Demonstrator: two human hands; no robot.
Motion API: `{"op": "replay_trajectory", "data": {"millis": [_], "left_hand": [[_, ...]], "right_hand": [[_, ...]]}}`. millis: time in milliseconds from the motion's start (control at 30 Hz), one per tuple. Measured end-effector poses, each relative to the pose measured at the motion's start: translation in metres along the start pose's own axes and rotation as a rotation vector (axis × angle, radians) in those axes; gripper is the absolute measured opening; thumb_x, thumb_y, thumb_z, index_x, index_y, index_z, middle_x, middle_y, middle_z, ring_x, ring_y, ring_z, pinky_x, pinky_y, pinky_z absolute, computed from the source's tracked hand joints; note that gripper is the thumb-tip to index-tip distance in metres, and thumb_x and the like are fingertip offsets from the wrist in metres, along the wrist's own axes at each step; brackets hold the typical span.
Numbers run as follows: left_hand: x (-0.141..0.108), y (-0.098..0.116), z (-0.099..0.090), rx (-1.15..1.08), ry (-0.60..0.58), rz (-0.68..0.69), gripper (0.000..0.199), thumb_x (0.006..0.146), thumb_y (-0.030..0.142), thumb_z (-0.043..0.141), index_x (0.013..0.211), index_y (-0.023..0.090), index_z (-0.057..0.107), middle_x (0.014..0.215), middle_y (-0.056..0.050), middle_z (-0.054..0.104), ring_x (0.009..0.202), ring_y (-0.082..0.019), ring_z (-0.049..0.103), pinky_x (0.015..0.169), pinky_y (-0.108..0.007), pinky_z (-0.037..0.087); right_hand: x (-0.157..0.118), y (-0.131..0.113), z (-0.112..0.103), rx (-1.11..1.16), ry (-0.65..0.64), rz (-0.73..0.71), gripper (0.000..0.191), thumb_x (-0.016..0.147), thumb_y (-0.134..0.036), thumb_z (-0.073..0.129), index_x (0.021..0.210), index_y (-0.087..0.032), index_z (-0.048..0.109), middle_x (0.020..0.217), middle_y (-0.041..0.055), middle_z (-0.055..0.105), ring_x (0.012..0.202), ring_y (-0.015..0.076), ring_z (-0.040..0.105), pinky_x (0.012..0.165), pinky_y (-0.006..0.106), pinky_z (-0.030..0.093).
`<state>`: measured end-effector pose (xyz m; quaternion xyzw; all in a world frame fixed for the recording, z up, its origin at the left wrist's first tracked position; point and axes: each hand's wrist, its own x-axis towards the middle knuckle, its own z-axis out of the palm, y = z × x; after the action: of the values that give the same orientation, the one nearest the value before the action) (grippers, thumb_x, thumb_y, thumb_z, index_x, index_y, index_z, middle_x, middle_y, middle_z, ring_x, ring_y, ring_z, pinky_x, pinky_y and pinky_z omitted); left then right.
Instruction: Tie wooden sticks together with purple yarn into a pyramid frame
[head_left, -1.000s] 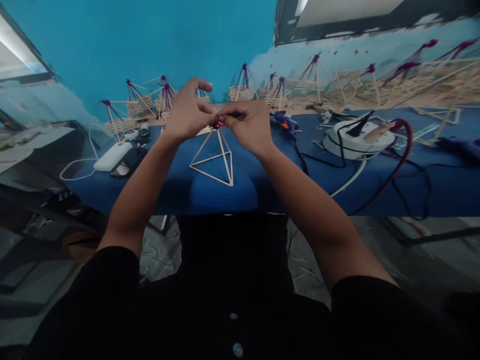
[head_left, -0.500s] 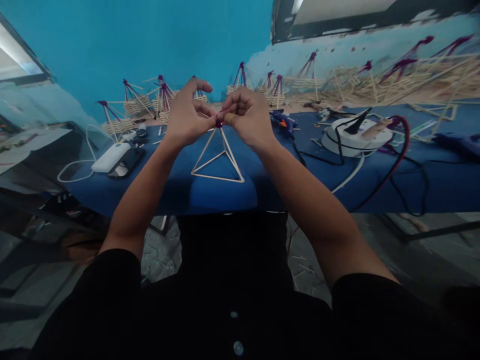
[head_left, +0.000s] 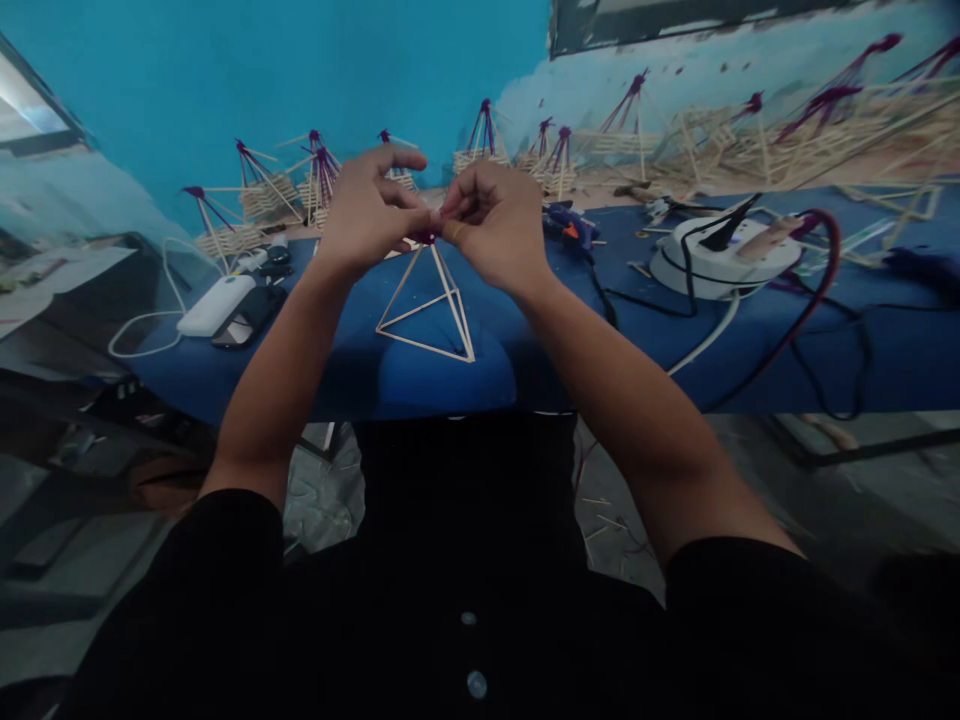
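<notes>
A small pyramid frame of thin wooden sticks (head_left: 424, 345) stands over the blue table, its purple tip (head_left: 425, 238) at the top. My left hand (head_left: 366, 215) pinches this tip from the left between thumb and a finger, while its upper fingers curve loosely away. From the other side my right hand (head_left: 501, 228) has its thumb and fingertips pressed together at the same tip, the remaining fingers curled. What lies exactly between the right fingertips is hidden. The base of the frame makes a triangle below the hands.
Several stick structures with purple tops (head_left: 562, 150) line the wall. On the right are a blue glue gun (head_left: 571, 230) and a white round cable reel (head_left: 690, 268) with cords. A white power bank (head_left: 216, 306) and a phone (head_left: 249, 316) lie left on the blue table (head_left: 337, 370).
The pyramid frame has turned slightly and its base has shifted a little left. Both hands stay at the purple tip. The camera view has moved slightly.
</notes>
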<state>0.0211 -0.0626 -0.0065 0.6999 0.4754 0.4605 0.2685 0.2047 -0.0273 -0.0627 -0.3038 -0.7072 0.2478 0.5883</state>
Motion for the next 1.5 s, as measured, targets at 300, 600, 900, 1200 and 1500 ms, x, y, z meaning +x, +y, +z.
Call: {"op": "replay_trajectory", "data": {"millis": [300,600,900,1200,1500], "left_hand": [[0.0,0.004,0.003,0.007,0.039,0.035,0.054,0.063,0.021,0.079,0.116,0.035,0.082,0.08,0.001,0.083,0.089,-0.035,0.083,0.08,-0.053,0.069],[0.006,-0.014,0.004,-0.102,0.03,-0.053,0.046,0.068,0.03,0.084,0.114,0.035,0.079,0.088,0.003,0.087,0.096,-0.029,0.085,0.078,-0.044,0.07],[0.006,-0.02,0.003,-0.099,-0.012,-0.064,0.054,0.074,0.04,0.091,0.123,0.03,0.074,0.076,0.003,0.081,0.107,-0.028,0.081,0.082,-0.04,0.065],[0.007,-0.022,0.003,-0.056,-0.021,-0.027,0.05,0.079,0.043,0.093,0.119,0.028,0.068,0.082,0.001,0.082,0.106,-0.026,0.081,0.083,-0.039,0.065],[0.004,-0.01,0.01,-0.09,0.092,-0.049,0.035,0.073,0.027,0.096,0.092,0.028,0.066,0.083,0.0,0.084,0.099,-0.026,0.086,0.081,-0.036,0.072]], "right_hand": [[-0.002,-0.001,0.001,-0.037,-0.007,-0.034,0.03,0.081,-0.038,0.095,0.085,-0.029,0.067,0.087,0.0026,0.074,0.093,0.0252,0.072,0.093,0.042,0.064],[0.002,0.021,0.006,0.081,0.028,0.004,0.037,0.079,-0.042,0.1,0.093,-0.029,0.068,0.094,0.0035,0.074,0.108,0.0282,0.073,0.102,0.048,0.063],[0.0,0.024,0.009,0.086,0.034,-0.002,0.029,0.082,-0.041,0.095,0.089,-0.026,0.072,0.093,0.0038,0.077,0.106,0.0281,0.076,0.101,0.048,0.066],[0.003,0.022,0.014,0.288,-0.015,0.118,0.037,0.076,-0.041,0.101,0.084,-0.024,0.068,0.082,0.0008,0.075,0.086,0.0208,0.076,0.087,0.041,0.07],[0.012,0.028,0.01,0.251,0.05,0.129,0.028,0.078,-0.024,0.093,0.079,-0.025,0.065,0.073,-0.0018,0.07,0.077,0.0194,0.074,0.085,0.041,0.07]]}}
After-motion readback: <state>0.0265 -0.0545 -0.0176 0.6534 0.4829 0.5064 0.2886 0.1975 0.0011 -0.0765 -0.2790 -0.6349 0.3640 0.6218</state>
